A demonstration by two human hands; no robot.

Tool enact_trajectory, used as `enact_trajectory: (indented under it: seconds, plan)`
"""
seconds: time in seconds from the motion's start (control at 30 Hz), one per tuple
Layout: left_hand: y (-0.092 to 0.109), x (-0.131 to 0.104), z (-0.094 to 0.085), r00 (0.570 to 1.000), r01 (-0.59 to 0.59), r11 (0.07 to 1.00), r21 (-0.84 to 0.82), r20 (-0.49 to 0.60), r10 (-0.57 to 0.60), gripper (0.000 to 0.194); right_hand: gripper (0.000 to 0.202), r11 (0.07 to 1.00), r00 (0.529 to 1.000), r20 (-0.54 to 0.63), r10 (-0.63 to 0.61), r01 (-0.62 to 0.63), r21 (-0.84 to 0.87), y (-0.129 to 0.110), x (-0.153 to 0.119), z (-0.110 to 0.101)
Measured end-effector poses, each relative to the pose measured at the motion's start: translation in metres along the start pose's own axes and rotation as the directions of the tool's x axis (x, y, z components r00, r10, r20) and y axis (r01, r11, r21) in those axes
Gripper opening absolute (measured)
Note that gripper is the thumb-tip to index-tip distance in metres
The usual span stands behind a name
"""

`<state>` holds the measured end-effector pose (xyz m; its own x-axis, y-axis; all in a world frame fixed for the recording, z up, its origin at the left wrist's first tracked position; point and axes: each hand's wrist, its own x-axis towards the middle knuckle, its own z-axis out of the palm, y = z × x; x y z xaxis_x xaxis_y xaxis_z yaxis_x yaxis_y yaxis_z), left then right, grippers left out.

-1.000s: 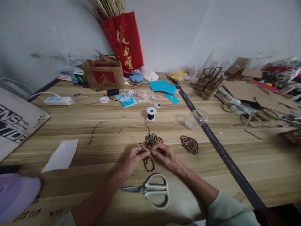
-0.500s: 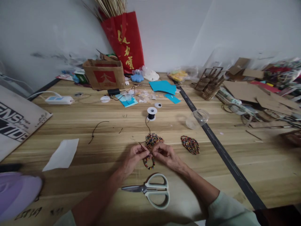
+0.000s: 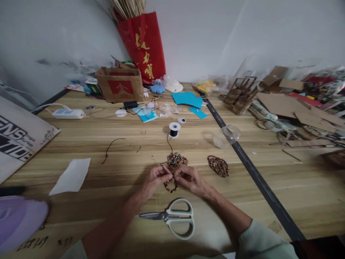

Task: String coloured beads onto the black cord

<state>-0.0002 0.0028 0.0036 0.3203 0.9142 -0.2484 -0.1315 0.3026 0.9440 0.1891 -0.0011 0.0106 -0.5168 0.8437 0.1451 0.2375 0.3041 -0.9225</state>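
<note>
Head view. Left hand: thumb and forefinger pinched narrow on a black cord, one bit of which stands out above the fingers. Right hand: thumb and forefinger drawn close together, just beside the left fingertips; what lies between them is too small to tell. Beaded loop, one, multicoloured: directly below the meeting fingertips, its top hidden by them. Heap of beads, one, multicoloured: on the wood-grain table, just beyond the hands. Spool, white flanges, wound in black: upright beyond the heap, its line running down toward it. Bead strands, one bundle: right of the right hand, apart from it. Scissors, pale handles, blades together and pointing left: nearer the wearer than the loop. Paper scrap, white: well left of the left hand.
</note>
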Motion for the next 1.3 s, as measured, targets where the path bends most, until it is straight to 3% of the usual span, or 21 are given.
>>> enact_trajectory:
  seconds: [0.2, 0.4, 0.53, 0.73, 0.93, 1.07, 1.3]
  plan:
    - [0.001, 0.0, 0.001, 1.0, -0.001, 1.0, 0.029, -0.025, 0.002, 0.024, 0.021, 1.0, 1.0, 0.015, -0.008, 0.008, -0.018, -0.001, 0.0, -0.001]
    - [-0.002, 0.001, 0.001, 0.997, -0.074, 0.988, 0.135, -0.018, 0.077, 0.021, 0.022, 0.999, 0.999, 0.031, -0.037, 0.037, -0.03, -0.001, 0.0, -0.003]
    - [-0.006, -0.002, 0.003, 0.987, -0.151, 0.958, 0.244, -0.008, 0.158, 0.011, 0.024, 0.999, 1.0, -0.028, -0.015, 0.016, 0.041, -0.001, 0.001, -0.003]
    - [0.0, -0.012, 0.008, 0.94, -0.316, 0.783, 0.536, 0.068, 0.334, 0.008, 0.033, 0.989, 0.996, 0.004, 0.087, -0.087, 0.122, 0.003, 0.001, 0.001]
    - [0.005, -0.014, 0.007, 0.891, -0.415, 0.643, 0.644, 0.144, 0.431, 0.017, 0.039, 0.988, 0.994, 0.038, 0.105, -0.109, 0.11, 0.004, 0.003, 0.002]
    - [0.004, -0.013, 0.005, 0.818, -0.54, 0.504, 0.674, 0.279, 0.503, 0.02, 0.038, 0.974, 0.99, 0.012, 0.141, -0.141, 0.175, 0.007, 0.003, 0.004]
    - [-0.005, -0.011, 0.002, 0.597, -0.676, 0.149, 0.722, 0.418, 0.684, 0.021, 0.04, 0.895, 0.956, 0.103, 0.274, -0.293, 0.336, 0.012, 0.003, 0.004]
